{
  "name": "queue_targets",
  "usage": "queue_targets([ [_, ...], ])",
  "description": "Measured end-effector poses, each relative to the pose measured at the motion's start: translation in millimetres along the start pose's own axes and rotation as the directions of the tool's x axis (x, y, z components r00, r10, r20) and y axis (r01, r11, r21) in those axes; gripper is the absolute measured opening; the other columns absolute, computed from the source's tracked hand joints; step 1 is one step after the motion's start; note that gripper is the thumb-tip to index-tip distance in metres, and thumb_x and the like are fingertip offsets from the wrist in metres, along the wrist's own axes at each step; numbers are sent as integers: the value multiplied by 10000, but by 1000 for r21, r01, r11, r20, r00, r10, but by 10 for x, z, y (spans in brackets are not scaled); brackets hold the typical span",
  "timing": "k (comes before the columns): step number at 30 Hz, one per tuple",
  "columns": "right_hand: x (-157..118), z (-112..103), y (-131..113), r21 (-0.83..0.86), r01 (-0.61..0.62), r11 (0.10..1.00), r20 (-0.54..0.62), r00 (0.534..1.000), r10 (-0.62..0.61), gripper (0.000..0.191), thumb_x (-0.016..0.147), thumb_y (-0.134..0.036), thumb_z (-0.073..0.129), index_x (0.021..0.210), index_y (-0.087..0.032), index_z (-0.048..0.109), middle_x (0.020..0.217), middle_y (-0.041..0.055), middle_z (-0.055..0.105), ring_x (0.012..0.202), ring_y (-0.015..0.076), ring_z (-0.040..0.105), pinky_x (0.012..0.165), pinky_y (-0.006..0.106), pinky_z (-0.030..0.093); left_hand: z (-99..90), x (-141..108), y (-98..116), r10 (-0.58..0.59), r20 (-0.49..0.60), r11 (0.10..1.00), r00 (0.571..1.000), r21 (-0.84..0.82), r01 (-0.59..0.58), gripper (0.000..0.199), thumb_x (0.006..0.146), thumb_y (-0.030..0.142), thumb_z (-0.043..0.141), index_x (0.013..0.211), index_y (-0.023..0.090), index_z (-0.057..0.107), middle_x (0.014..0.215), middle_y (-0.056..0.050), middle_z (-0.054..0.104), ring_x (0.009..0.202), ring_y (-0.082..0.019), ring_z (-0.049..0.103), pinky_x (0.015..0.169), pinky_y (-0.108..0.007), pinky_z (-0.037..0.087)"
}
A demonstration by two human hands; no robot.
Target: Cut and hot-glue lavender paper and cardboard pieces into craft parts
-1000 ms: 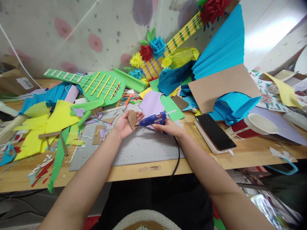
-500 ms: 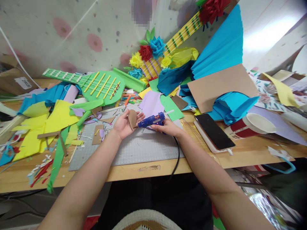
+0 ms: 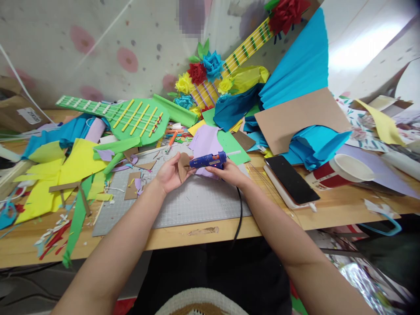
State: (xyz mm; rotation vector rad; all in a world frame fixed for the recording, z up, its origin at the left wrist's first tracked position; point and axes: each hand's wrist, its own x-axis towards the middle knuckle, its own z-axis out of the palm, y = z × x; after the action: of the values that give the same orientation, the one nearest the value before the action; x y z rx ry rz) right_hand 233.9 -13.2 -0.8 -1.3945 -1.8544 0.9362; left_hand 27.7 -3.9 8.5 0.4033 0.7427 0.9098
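My left hand (image 3: 169, 175) holds a small brown cardboard piece (image 3: 182, 166), rounded at the top and pointed below, between thumb and fingers. In my right hand (image 3: 231, 173) is a blue hot glue gun (image 3: 208, 162), a clear glue stick (image 3: 234, 152) poking from its back end. The gun's nozzle points left and meets the upper part of the cardboard; whether glue comes out is too small to tell. Both hands are over the grey cutting mat (image 3: 203, 203). A black cord (image 3: 240, 216) hangs from the gun over the table's front edge.
A green paper guitar (image 3: 139, 120) lies behind on the left, and a yellow guitar with paper flowers (image 3: 210, 83) leans at the back. Right of the mat are a phone (image 3: 292, 179) and a paper cup (image 3: 344, 170). Yellow paper (image 3: 78, 159) and scraps cover the left side.
The glue gun's nozzle has moved from the lower tip of the cardboard piece up to its upper part. My left fingers have curled more around the piece.
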Motion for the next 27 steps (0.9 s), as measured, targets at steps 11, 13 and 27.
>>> queue_targets([
  [11,14,-17,-7,-42,-74,996,-152,986,67,453,695,-553,592,956,-188,655,918,65,682,866,220,618,788,356,474,-27,3,4,-50,113,996,992,-61,57,415,919,345,331,1005,58,617,928,-154,670,960,-221,626,883,-345,481],
  [13,21,-2,-6,-29,-81,996,-171,982,75,454,694,-549,593,953,-180,655,923,69,685,870,221,621,789,354,475,-30,6,-2,-61,114,996,992,-63,68,406,917,336,343,957,50,629,921,-157,670,966,-220,625,901,-338,470],
  [27,22,41,29,70,51,996,-72,996,-46,427,710,-537,598,934,-180,670,871,50,689,811,202,618,748,336,487,-41,22,5,-48,87,993,995,-105,57,365,919,298,359,868,84,650,831,-120,677,869,-196,647,881,-355,489],
])
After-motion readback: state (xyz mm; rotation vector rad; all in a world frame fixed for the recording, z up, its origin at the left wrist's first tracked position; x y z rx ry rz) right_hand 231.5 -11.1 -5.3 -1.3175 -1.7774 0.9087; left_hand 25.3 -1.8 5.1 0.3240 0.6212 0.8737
